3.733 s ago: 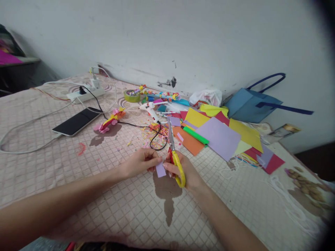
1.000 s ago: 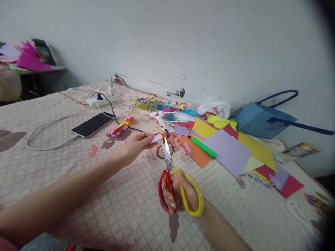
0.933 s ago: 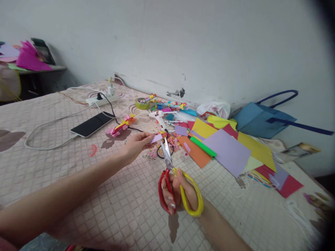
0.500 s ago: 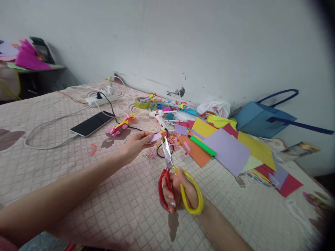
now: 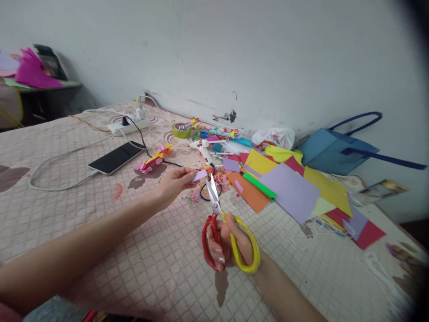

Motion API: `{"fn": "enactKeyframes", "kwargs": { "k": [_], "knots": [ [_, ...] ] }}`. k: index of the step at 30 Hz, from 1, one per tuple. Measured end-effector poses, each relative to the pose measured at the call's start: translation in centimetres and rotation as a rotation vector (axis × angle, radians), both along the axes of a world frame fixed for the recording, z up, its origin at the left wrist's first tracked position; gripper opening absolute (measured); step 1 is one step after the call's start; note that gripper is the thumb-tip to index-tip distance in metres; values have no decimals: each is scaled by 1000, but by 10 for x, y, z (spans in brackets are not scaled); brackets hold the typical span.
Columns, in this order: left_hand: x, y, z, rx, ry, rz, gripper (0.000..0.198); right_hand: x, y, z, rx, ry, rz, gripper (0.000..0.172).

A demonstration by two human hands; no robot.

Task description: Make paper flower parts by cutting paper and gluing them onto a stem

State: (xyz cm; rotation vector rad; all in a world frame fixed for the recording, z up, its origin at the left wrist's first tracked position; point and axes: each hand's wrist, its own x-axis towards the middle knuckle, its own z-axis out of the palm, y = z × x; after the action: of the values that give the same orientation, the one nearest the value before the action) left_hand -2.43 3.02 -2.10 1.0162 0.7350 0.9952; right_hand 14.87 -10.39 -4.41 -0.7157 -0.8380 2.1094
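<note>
Between the thumb and fingers of my left hand (image 5: pixel 177 183) is a small strip of lilac paper (image 5: pixel 200 175). My right hand (image 5: pixel 231 241) grips a pair of scissors (image 5: pixel 214 201) with one red and one yellow handle. Their blades are slightly parted, with the tips just right of the paper strip; whether they touch it I cannot tell. Beneath and behind the tips, small paper scraps (image 5: pixel 219 179) and a black cord loop lie on the cloth. Left of my left hand rests a pink, yellow and orange paper flower piece (image 5: pixel 152 160).
A white glue gun (image 5: pixel 203 150) and a tape roll (image 5: pixel 181 130) sit behind the scraps. Coloured paper sheets (image 5: pixel 291 190) and a green marker (image 5: pixel 258 186) spread to the right, before a blue bag (image 5: pixel 335 150). At left are a phone (image 5: pixel 116 158) and a corded power strip (image 5: pixel 129 127).
The view has shifted very slightly. Both hands, the paper strip and the scissors keep nearly the same positions, with the blades still parted.
</note>
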Motion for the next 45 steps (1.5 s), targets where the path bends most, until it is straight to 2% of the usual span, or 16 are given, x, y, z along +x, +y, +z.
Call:
{"fn": "enactKeyframes", "kwargs": {
  "k": [12,28,36,45],
  "knots": [
    [2,-9,-2,279,181,-4,20,-2,1,8,-39,124,-1,61],
    [2,-10,-1,361,237,-17,22,-11,-2,7,-62,143,-65,61],
    [1,-11,6,375,281,0,18,-13,-4,7,-59,149,-95,57],
    [-2,-5,2,444,311,-3,22,-11,-3,4,-49,110,-100,58]
  ]
}}
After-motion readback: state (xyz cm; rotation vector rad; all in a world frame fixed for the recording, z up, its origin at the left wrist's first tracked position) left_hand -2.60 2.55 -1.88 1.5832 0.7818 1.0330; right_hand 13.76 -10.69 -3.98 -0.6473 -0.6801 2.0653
